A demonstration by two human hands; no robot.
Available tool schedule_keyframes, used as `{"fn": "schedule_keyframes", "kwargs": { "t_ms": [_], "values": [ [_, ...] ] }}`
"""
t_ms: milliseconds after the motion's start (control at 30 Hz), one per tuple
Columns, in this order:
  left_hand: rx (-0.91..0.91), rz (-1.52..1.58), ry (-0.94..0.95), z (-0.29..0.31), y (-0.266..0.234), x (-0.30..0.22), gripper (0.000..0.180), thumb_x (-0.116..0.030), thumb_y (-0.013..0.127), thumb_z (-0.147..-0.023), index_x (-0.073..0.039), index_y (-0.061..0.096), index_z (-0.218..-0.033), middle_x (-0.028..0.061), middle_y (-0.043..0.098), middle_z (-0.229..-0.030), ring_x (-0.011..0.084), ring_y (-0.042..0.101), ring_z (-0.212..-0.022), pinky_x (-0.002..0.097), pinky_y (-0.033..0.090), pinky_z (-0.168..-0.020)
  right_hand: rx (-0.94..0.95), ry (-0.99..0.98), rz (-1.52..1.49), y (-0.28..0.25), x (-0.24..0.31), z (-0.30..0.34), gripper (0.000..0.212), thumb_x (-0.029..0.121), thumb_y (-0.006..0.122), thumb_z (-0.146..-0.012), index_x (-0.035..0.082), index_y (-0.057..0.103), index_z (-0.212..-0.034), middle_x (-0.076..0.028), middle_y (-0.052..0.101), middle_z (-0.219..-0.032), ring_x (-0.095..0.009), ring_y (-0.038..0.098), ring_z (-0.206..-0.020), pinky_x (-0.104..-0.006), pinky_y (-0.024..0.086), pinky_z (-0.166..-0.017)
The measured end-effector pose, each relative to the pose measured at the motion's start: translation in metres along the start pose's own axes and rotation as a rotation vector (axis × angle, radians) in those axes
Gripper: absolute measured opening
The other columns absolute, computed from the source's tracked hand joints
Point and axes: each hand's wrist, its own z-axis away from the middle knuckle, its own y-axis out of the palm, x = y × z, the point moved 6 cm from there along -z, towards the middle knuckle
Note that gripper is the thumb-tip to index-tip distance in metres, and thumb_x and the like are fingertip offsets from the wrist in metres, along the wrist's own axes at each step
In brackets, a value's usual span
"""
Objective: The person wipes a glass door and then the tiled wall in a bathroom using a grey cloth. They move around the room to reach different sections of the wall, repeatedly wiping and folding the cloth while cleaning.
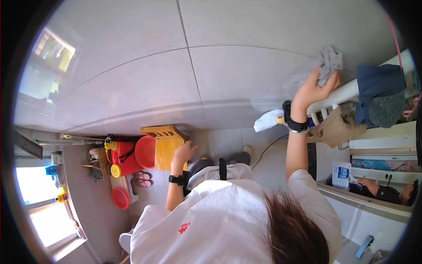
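High at the right, my right hand (311, 90) presses a crumpled grey cloth (330, 61) against the pale tiled wall (246, 70). Its fingers bend round the cloth's lower part, and a black strap circles that wrist. My left hand (184, 152) hangs low with loosely spread fingers and holds nothing. It hovers in front of a yellow wooden chair (165, 152); whether it touches the chair I cannot tell. A black band is on the left wrist too.
Left of the chair stand a red basin (145, 152), a red jug (124, 157) with yellow caps and pink slippers (142, 179). At right, a white rail (340, 93) carries dark cloths (380, 83). Another person (387, 191) appears at lower right. A cable (266, 152) crosses the floor.
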Motion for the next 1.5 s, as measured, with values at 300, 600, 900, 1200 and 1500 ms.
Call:
{"fn": "schedule_keyframes", "kwargs": {
  "t_ms": [300,600,900,1200,1500],
  "values": [
    [-0.034,-0.015,0.013,0.008,-0.010,-0.015,0.055,-0.044,0.051,-0.087,-0.001,0.049,-0.123,0.0213,0.059,-0.112,0.0373,0.056,-0.104,0.0429,0.045,-0.088,0.422,-0.455,-0.175,0.076,0.086,0.104,0.045,0.008,0.072,-0.056,0.016,0.068,-0.100,-0.004,0.056,-0.094,-0.023,0.054,-0.079,-0.0337,0.043,-0.065],
    [-0.026,0.011,0.096,0.006,-0.021,-0.022,0.054,-0.042,0.053,-0.087,0.001,0.051,-0.120,0.0230,0.059,-0.112,0.0384,0.055,-0.104,0.0430,0.044,-0.088,0.314,-0.182,-0.302,0.037,0.060,0.092,0.032,-0.007,0.058,-0.068,0.000,0.064,-0.099,-0.015,0.050,-0.110,-0.028,0.053,-0.095,-0.0366,0.045,-0.083],
    [-0.011,0.016,0.116,0.001,-0.024,-0.014,0.054,-0.042,0.053,-0.086,0.002,0.051,-0.119,0.0232,0.059,-0.111,0.0382,0.054,-0.105,0.0426,0.044,-0.089,-0.072,-0.224,0.130,-0.017,-0.029,-0.020,0.041,-0.008,0.049,-0.080,-0.003,0.052,-0.120,-0.018,0.045,-0.126,-0.034,0.046,-0.113,-0.0412,0.040,-0.094],
    [-0.026,0.052,0.135,0.008,-0.027,-0.012,0.052,-0.040,0.055,-0.086,0.001,0.052,-0.119,0.0217,0.062,-0.105,0.0372,0.058,-0.100,0.0415,0.045,-0.086,0.161,-0.227,0.064,0.018,-0.005,0.114,0.039,-0.005,0.053,-0.077,0.003,0.059,-0.114,-0.016,0.048,-0.124,-0.031,0.045,-0.114,-0.0418,0.038,-0.094],
    [-0.071,0.101,0.154,0.029,-0.033,-0.004,0.054,-0.041,0.055,-0.085,0.002,0.052,-0.118,0.0236,0.061,-0.106,0.0369,0.057,-0.101,0.0418,0.045,-0.086,0.304,-0.237,-0.172,0.049,0.066,0.145,0.031,-0.006,0.062,-0.073,0.006,0.067,-0.101,-0.009,0.057,-0.113,-0.027,0.051,-0.104,-0.0373,0.041,-0.088]
  ]
}}
